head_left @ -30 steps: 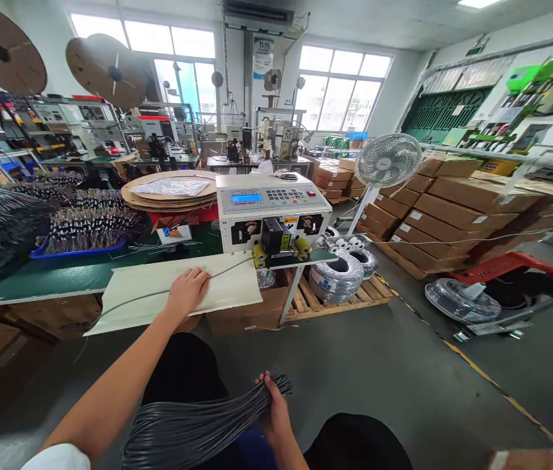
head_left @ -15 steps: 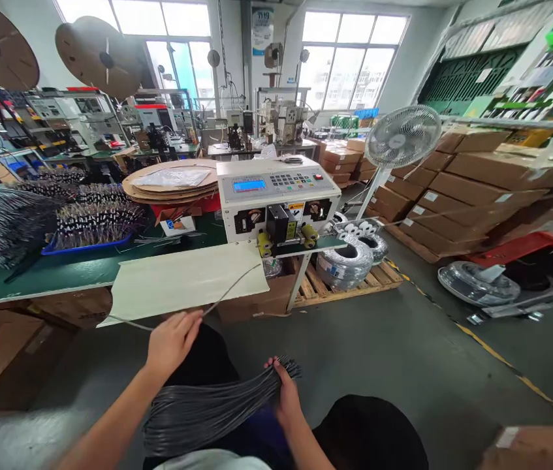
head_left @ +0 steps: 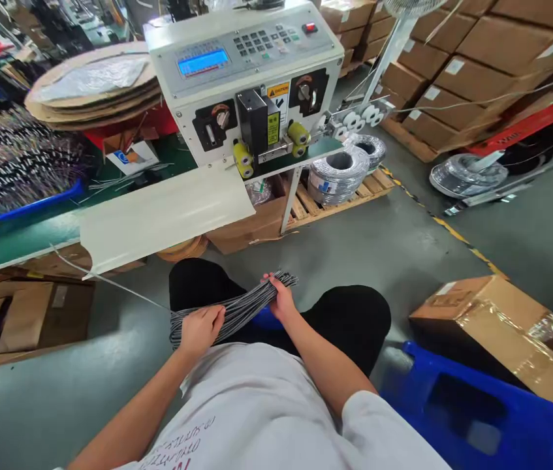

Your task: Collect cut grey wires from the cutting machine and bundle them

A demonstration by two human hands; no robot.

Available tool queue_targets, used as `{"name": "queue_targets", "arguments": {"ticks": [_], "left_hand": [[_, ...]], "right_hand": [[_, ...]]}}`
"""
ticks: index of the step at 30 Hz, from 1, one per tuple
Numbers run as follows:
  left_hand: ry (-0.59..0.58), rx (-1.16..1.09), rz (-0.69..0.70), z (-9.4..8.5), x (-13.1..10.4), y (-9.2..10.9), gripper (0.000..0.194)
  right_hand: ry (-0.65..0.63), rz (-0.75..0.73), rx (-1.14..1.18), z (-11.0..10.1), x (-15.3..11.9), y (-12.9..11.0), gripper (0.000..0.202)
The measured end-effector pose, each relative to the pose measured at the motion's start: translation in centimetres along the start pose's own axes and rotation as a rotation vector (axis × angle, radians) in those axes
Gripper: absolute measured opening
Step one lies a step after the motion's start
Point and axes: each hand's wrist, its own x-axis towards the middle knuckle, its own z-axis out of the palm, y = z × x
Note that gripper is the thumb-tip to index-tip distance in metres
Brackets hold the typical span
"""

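Observation:
A bundle of thin grey cables [head_left: 244, 310] lies across my lap, with its cut ends bunched at the right. My right hand [head_left: 281, 299] is closed around the bundle near those ends. My left hand [head_left: 202, 328] rests on the left part of the bundle, fingers curled. Toward it runs a single grey cable [head_left: 110, 282], whose free end sticks out to the left past the table edge. Beyond my knees stands a white wire-cutting machine [head_left: 190, 98] with a lit blue display and yellow rollers. A cream sheet [head_left: 168, 215] slopes down from its outlet.
A blue tray [head_left: 36, 207] of cable pieces and round cardboard discs [head_left: 94, 81] are on the green table. Wire coils [head_left: 337, 175] stand on a wooden pallet [head_left: 349, 199]. At my right are a cardboard box [head_left: 496, 326] and a blue plastic stool [head_left: 452, 398]; another box [head_left: 26, 320] is at left.
My left hand has come down from the sheet with the single cable to the bundle on my lap. My right hand keeps hold of the bundle. The view has tilted downward.

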Motion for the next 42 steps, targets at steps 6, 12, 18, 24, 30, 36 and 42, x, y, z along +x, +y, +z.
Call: {"name": "queue_targets", "arguments": {"ticks": [6,12,18,24,30,36,42], "left_hand": [[-0.083,0.061,-0.004,-0.9,0.1,0.3,0.037],[-0.157,0.070,0.030,-1.7,0.1,0.1,0.037],[-0.228,0.074,0.018,-2.6,-0.4,0.0,0.037],[-0.247,0.091,0.209,-5.7,2.3,0.3,0.035],[0.293,0.123,0.211,-13.1,13.5,0.1,0.032],[0.434,0.167,0.089,-16.3,25.2,0.5,0.055],[0.253,0.077,-0.027,-15.3,29.7,1.5,0.057]], "right_hand": [[0.000,-0.004,-0.010,0.0,-0.1,-0.3,0.026],[-0.011,-0.024,0.024,0.3,-0.2,-0.2,0.025],[-0.025,-0.017,0.016,0.5,-0.2,-0.3,0.027],[0.012,-0.028,0.006,0.1,0.1,-0.2,0.026],[-0.006,0.011,0.000,0.1,0.1,0.0,0.030],[0.003,0.004,-0.011,-0.2,0.2,-0.1,0.031],[-0.014,0.008,-0.013,-0.7,0.7,-0.6,0.032]]}}
